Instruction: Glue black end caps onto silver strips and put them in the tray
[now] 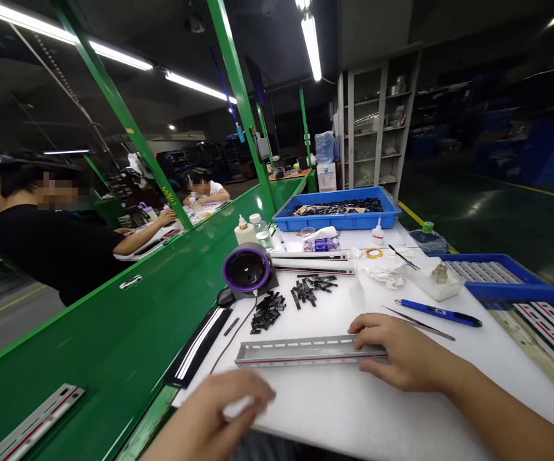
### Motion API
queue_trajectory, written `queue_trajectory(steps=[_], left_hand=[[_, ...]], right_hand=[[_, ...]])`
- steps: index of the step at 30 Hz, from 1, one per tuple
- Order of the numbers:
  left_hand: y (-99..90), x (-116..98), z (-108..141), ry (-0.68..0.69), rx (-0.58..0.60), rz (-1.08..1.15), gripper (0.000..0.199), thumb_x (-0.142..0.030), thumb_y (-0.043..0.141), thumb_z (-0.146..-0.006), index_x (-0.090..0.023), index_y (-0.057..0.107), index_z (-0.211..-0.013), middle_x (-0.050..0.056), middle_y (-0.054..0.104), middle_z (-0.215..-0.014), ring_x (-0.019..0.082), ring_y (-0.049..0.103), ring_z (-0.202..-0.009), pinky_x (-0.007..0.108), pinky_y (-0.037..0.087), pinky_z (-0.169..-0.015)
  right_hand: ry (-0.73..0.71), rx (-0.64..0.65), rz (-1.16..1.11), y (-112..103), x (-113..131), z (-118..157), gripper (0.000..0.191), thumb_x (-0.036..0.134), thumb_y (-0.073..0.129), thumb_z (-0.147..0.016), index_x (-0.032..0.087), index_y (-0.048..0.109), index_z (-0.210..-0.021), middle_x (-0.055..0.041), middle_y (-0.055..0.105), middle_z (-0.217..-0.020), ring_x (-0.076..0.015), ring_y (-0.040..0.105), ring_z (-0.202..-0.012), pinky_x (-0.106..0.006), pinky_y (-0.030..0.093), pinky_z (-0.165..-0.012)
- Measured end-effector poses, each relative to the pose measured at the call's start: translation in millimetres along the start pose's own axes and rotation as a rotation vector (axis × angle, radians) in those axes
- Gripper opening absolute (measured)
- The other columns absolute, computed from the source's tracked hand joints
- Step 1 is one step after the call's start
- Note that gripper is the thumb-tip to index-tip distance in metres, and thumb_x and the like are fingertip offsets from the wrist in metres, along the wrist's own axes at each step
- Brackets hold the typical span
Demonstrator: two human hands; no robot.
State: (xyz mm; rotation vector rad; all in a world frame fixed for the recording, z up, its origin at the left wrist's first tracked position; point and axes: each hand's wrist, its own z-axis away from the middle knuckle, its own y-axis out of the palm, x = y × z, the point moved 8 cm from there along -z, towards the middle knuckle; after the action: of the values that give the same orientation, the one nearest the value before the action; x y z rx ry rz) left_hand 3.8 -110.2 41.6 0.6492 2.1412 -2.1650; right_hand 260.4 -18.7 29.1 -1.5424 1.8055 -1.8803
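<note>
A silvery metal channel (pixel 300 352) with slots along its far side and a red line along its near side lies across the white work surface (pixel 320 400). My right hand (pixel 392 352) grips its right end, fingers over the far wall and thumb at the near side. Near the front edge of the surface, my left hand (pixel 229 403) is raised and slightly blurred, its fingers curved with a gap between them and the thumb, holding nothing. Beyond the channel sit two piles of small black pieces (pixel 268 312), and one single black piece (pixel 231 326) lies left of them.
A purple-rimmed round fan (pixel 247 269), bottles (pixel 245 232), a blue pen-like tool (pixel 440 312) and tweezers (pixel 418 322) surround the work. Blue trays (pixel 337 221) stand at the back and right. A green partition (pixel 128 307) runs along the left, with people beyond it.
</note>
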Motion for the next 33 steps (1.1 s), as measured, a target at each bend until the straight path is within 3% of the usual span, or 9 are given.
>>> queue_trajectory(steps=[1,3,6,9,13,19,27,33], left_hand=[[-17.2,-8,-29,-0.001,-0.042,-0.001,0.034,-0.04,0.039,-0.093,-0.028,0.071,-0.098,0.003,0.072,-0.101,0.019,0.064,-0.093,0.03,0.052,-0.085],[-30.6,-20,-86,0.056,-0.027,-0.135,0.029,-0.037,0.045,-0.09,-0.022,0.069,-0.092,0.004,0.071,-0.09,0.018,0.063,-0.083,0.026,0.051,-0.074],[-21.1,-19,-154,0.148,0.01,-0.311,0.023,-0.023,0.048,-0.085,-0.02,0.071,-0.089,0.007,0.07,-0.091,0.021,0.062,-0.087,0.03,0.049,-0.077],[2.1,-10,-185,0.263,0.073,-0.359,0.03,-0.012,0.049,-0.08,-0.022,0.072,-0.096,0.006,0.069,-0.104,0.022,0.06,-0.099,0.032,0.046,-0.088],[18.5,-9,-193,0.353,0.108,-0.395,0.034,-0.009,0.047,-0.08,-0.022,0.071,-0.101,0.006,0.068,-0.107,0.021,0.059,-0.102,0.033,0.043,-0.092],[22.0,-17,-200,0.364,0.137,-0.405,0.022,-0.013,0.051,-0.078,-0.02,0.068,-0.09,0.006,0.066,-0.095,0.021,0.059,-0.093,0.032,0.043,-0.086],[22.9,-12,-207,0.279,0.227,-0.335,0.018,-0.011,0.053,-0.069,-0.02,0.062,-0.082,0.005,0.066,-0.083,0.02,0.059,-0.077,0.027,0.039,-0.065],[16.0,-14,-204,0.197,0.173,-0.191,0.011,-0.011,0.052,-0.07,-0.02,0.054,-0.076,0.003,0.061,-0.076,0.018,0.054,-0.069,0.028,0.035,-0.061]], right_hand=[[-0.007,-0.015,-0.011,-2,0,0,0.012,0.028,0.067,-0.077,0.024,0.07,-0.088,-0.0053,0.065,-0.11,-0.0217,0.063,-0.096,-0.033,0.05,-0.085],[-0.016,-0.042,-0.028,-4,-2,0,0.011,0.028,0.068,-0.077,0.022,0.069,-0.086,-0.0053,0.066,-0.105,-0.0207,0.063,-0.092,-0.032,0.05,-0.082],[-0.015,-0.069,-0.039,-4,-8,0,0.008,0.026,0.069,-0.075,0.021,0.069,-0.081,-0.0046,0.068,-0.098,-0.0198,0.063,-0.087,-0.031,0.049,-0.079],[-0.033,-0.089,-0.047,-3,-12,-1,0.006,0.021,0.068,-0.074,0.021,0.069,-0.08,-0.0035,0.068,-0.096,-0.0188,0.064,-0.085,-0.03,0.049,-0.078],[-0.073,-0.136,-0.03,-4,-13,-3,0.014,0.018,0.068,-0.073,0.022,0.069,-0.086,-0.003,0.069,-0.098,-0.0196,0.063,-0.09,-0.032,0.049,-0.082],[-0.072,-0.17,-0.003,-5,-15,-5,0.008,0.019,0.065,-0.078,0.022,0.069,-0.084,-0.0035,0.07,-0.102,-0.0202,0.062,-0.097,-0.034,0.048,-0.086],[-0.064,-0.191,-0.006,-5,-17,-6,0.008,0.022,0.066,-0.079,0.022,0.069,-0.086,-0.0027,0.069,-0.105,-0.0197,0.06,-0.099,-0.033,0.047,-0.088],[-0.021,-0.24,-0.06,-10,-17,-4,0.011,0.031,0.064,-0.083,0.022,0.068,-0.083,-0.0049,0.066,-0.108,-0.0211,0.059,-0.103,-0.035,0.045,-0.091]])
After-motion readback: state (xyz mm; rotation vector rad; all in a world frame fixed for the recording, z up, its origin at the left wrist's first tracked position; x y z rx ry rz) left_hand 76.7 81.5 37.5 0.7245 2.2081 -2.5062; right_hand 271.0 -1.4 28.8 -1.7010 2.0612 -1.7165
